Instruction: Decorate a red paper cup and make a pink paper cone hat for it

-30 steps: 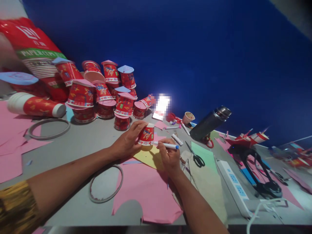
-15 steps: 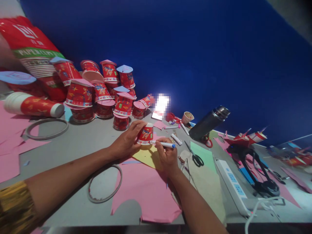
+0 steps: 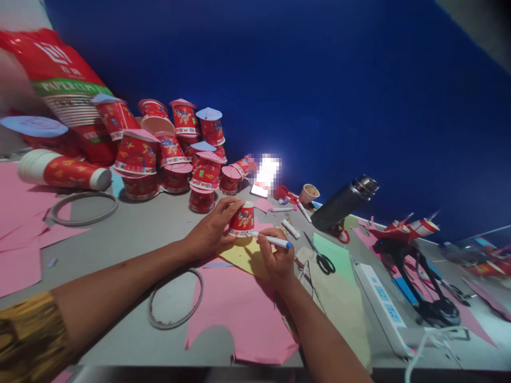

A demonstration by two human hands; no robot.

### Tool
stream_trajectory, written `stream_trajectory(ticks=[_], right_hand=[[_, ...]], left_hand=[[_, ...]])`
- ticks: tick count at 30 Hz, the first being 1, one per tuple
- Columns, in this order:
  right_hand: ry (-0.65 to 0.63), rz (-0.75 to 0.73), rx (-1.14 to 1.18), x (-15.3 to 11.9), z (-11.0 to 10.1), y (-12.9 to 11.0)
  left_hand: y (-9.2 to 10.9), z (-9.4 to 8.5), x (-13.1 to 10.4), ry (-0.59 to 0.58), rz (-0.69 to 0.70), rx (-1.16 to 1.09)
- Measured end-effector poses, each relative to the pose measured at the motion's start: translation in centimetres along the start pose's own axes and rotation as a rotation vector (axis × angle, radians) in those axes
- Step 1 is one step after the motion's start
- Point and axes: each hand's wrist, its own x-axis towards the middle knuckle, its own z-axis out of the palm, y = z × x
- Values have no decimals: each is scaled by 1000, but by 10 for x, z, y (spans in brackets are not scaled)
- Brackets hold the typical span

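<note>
My left hand (image 3: 213, 226) is closed around the left side of a red paper cup (image 3: 243, 221), which stands upside down with its white-banded rim at the bottom. Between the fingers of my right hand (image 3: 279, 258) is a white marker with a blue end (image 3: 275, 241). Its tip meets the lower right edge of the cup, or lies very close to it. Beneath the cup and my right hand lies a yellow paper sheet (image 3: 239, 255), partly over cut pink paper (image 3: 239, 314).
Stacked red cups with paper cones (image 3: 138, 151) stand at the back left, beside a paper-cup bag (image 3: 67, 85). A lit phone (image 3: 265, 175), a dark flask (image 3: 343, 202), black scissors (image 3: 325, 263) and a power strip (image 3: 381, 303) lie rightward. Grey rings (image 3: 175, 327) rest on the table.
The whole view has shifted slightly, so things appear a little further right. Both hands keep their hold on the cup and marker, with the marker still at the cup's lower right edge.
</note>
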Motion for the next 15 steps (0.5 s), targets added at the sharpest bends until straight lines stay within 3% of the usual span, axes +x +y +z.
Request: stream_trajectory(ticks=[10,15], right_hand=[[-39,-259,-114,2,2,-7],[-34,-290,-156,2,2,-5]], left_hand=[[5,3,-2,13,-25,49],[4,3,-2,5,-16,77]])
